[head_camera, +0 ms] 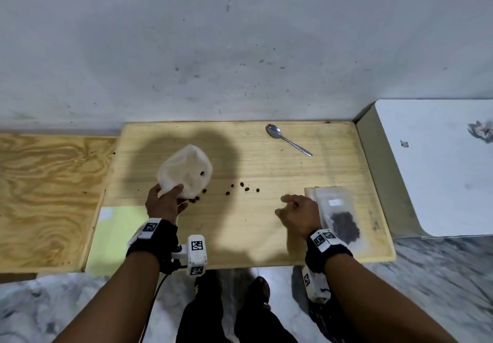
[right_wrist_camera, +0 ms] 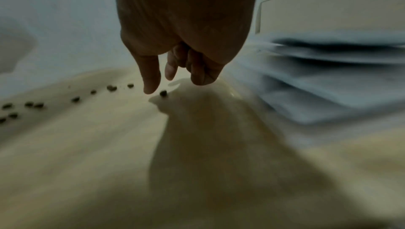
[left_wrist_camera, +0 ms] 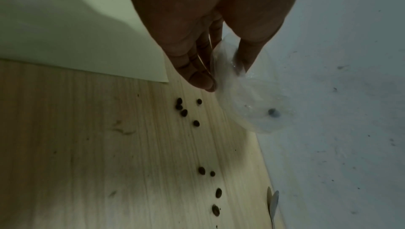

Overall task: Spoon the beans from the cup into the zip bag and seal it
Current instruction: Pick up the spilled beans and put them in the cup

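The zip bag [right_wrist_camera: 328, 80] is heavily blurred in the right wrist view — its seal cannot be judged. In the left wrist view the spoon [left_wrist_camera: 274, 205] is cut by the bottom edge, and the left hand [left_wrist_camera: 197, 25] hides part of the cup [left_wrist_camera: 247, 97].

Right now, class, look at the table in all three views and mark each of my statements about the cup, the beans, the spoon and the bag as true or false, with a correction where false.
1. The left hand holds the cup tipped on its side. True.
2. The spoon is in the right hand. False: it lies on the table near the far edge, and that hand holds nothing.
3. Loose beans lie scattered on the table between the two hands. True.
4. The zip bag is empty. False: a dark heap of beans shows inside it.
5. The cup is full of beans. False: only a single bean shows inside it.
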Motion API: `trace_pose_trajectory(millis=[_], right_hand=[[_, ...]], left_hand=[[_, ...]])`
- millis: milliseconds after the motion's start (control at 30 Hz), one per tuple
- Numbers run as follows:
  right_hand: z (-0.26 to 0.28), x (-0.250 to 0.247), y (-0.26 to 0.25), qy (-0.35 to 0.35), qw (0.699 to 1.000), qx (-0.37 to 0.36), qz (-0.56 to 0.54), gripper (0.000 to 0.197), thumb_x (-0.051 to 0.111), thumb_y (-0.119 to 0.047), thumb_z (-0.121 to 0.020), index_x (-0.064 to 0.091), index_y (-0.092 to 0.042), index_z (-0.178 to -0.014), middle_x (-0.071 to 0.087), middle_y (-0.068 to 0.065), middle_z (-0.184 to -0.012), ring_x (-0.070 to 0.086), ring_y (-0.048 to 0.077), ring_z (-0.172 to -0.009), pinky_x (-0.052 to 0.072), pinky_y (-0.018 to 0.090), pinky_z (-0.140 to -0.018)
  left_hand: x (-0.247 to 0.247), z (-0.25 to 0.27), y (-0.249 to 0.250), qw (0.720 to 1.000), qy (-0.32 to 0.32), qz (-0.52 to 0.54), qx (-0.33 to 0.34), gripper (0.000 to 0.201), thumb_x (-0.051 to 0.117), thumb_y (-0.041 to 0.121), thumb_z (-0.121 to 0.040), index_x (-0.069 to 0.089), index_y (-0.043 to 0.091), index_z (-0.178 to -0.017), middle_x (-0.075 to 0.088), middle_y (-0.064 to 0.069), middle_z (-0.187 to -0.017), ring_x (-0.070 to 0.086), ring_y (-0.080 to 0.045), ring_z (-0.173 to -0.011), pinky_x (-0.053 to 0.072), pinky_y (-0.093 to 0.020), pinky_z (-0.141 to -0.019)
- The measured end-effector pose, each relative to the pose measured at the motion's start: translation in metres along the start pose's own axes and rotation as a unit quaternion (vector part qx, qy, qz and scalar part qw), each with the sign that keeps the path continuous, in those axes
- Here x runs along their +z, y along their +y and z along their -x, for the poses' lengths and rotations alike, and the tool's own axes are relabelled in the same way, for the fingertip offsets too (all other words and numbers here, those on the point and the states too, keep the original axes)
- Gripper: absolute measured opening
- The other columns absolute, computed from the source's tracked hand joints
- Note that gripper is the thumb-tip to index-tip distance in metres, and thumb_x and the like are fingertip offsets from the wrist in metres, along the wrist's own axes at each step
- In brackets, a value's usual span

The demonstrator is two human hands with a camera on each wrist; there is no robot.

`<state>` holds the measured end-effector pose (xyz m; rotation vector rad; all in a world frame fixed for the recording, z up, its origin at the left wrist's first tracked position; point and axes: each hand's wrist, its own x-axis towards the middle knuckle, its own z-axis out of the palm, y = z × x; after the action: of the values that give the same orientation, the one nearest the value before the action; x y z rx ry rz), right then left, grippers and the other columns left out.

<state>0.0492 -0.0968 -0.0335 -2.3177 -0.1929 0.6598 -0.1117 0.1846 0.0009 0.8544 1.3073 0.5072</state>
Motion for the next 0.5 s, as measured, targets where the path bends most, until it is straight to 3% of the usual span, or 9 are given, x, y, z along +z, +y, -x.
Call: trace_pose_trajectory(millis=[133, 233, 400, 500], right_hand=[[0.009, 0.007, 0.016, 0.006, 0.999, -0.033, 0.029, 0.019, 0.08, -0.017, -0.076, 0.077, -0.016, -0.095, 0.068, -0.006, -0.092, 0.065, 0.012, -0.09, 0.047, 0.019, -0.084], [0.012, 0.015, 0.022, 0.043, 0.998, -0.045, 0.024, 0.004, 0.077, -0.016, -0.079, 0.078, -0.014, -0.083, 0.074, 0.002, -0.087, 0.068, 0.021, -0.087, 0.05, 0.026, -0.081], [0.013, 0.018, 0.021, 0.036, 0.997, -0.041, 0.045, 0.024, 0.081, -0.029, -0.079, 0.077, -0.017, -0.1, 0.072, -0.001, -0.095, 0.065, 0.015, -0.092, 0.049, 0.025, -0.088], [0.01, 0.02, 0.017, 0.031, 0.997, -0.035, 0.059, 0.027, 0.08, -0.031, -0.079, 0.077, -0.017, -0.101, 0.072, -0.002, -0.1, 0.064, 0.014, -0.097, 0.05, 0.028, -0.092]], left_hand=[[0.004, 0.006, -0.004, 1.0, 0.003, -0.001, -0.005, 0.057, 0.074, 0.004, -0.082, 0.05, 0.011, -0.134, 0.06, -0.025, -0.125, 0.063, -0.036, -0.088, 0.053, -0.035, -0.06], [0.004, 0.007, -0.005, 1.0, 0.005, -0.007, 0.0, 0.057, 0.074, 0.005, -0.082, 0.05, 0.011, -0.133, 0.061, -0.024, -0.124, 0.064, -0.036, -0.088, 0.053, -0.034, -0.06], [0.001, 0.006, -0.003, 1.0, 0.0, -0.01, 0.005, 0.056, 0.074, 0.005, -0.081, 0.05, 0.011, -0.132, 0.062, -0.024, -0.121, 0.064, -0.036, -0.089, 0.054, -0.036, -0.062], [0.0, 0.004, -0.002, 1.0, 0.0, -0.012, 0.005, 0.055, 0.074, 0.005, -0.082, 0.05, 0.012, -0.131, 0.062, -0.026, -0.122, 0.064, -0.037, -0.09, 0.053, -0.036, -0.061]])
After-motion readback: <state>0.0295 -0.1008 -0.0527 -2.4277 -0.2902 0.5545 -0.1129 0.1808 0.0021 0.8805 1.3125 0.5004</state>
